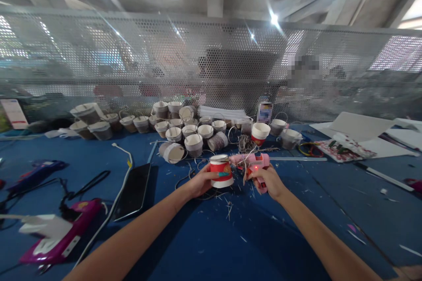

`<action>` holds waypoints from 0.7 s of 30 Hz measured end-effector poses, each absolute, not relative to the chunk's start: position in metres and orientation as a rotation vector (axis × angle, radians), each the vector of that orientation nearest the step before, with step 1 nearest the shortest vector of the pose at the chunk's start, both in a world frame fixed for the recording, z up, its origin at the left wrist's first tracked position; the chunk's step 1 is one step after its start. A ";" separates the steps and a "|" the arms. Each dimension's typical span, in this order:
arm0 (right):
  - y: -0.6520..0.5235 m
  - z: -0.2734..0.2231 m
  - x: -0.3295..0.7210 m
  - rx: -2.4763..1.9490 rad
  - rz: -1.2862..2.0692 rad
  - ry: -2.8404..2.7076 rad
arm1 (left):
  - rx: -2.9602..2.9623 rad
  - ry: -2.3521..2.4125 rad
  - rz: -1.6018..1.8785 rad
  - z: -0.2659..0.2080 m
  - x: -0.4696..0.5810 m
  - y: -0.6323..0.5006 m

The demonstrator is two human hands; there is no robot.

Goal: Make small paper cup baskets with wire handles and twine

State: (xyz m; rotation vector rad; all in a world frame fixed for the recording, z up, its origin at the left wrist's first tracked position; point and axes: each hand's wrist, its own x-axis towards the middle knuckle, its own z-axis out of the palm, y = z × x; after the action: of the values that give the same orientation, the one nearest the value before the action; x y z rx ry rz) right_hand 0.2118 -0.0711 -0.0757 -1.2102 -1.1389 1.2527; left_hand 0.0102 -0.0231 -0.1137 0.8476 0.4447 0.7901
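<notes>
My left hand [201, 181] is closed around a red and white paper cup [220, 167], which it holds above the blue table. My right hand [268, 180] grips a pink glue gun [257, 162], its nozzle pointing left and close to the cup's upper side; whether they touch I cannot tell. A clear glue stick [301, 159] sticks out to the right from the gun's back. Behind the gun lies a tangle of brown twine [246, 143]. A stack of red and white paper cups [260, 131] stands just beyond it.
Several small grey covered cups with handles [194, 145] crowd the back of the table [204, 246]. At left are a black phone [133, 191], a white cable [123, 180] and a purple power strip [62, 232]. White sheets [359, 125] and a patterned bag [346, 148] lie at right. A perforated metal screen [231, 66] rises behind.
</notes>
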 end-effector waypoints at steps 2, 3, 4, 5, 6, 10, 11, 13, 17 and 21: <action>-0.071 -0.075 0.211 -1.221 1.256 -1.129 | 0.848 0.447 0.791 -0.113 0.011 -0.023; -0.071 -0.075 0.211 -1.223 1.255 -1.125 | 0.848 0.451 0.794 -0.113 0.011 -0.024; -0.071 -0.074 0.211 -1.223 1.258 -1.122 | 0.847 0.458 0.795 -0.112 0.011 -0.024; -0.071 -0.074 0.211 -1.222 1.264 -1.118 | 0.848 0.464 0.795 -0.112 0.011 -0.024; -0.072 -0.074 0.211 -1.224 1.270 -1.116 | 0.850 0.469 0.795 -0.112 0.011 -0.024; -0.073 -0.073 0.210 -1.226 1.278 -1.122 | 0.855 0.473 0.789 -0.113 0.010 -0.023; -0.073 -0.073 0.210 -1.225 1.274 -1.124 | 0.854 0.467 0.789 -0.113 0.009 -0.023; -0.073 -0.074 0.211 -1.232 1.275 -1.132 | 0.851 0.457 0.788 -0.113 0.009 -0.023; -0.071 -0.076 0.213 -1.258 1.264 -1.141 | 0.850 0.464 0.792 -0.112 0.010 -0.023; -0.070 -0.076 0.213 -1.252 1.266 -1.137 | 0.853 0.458 0.794 -0.112 0.011 -0.024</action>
State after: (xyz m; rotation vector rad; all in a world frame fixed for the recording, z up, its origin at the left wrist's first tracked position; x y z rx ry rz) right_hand 0.2130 -0.0704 -0.0762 -1.2519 -1.1366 1.2663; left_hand 0.0108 -0.0236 -0.1120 0.8530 0.4579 0.7940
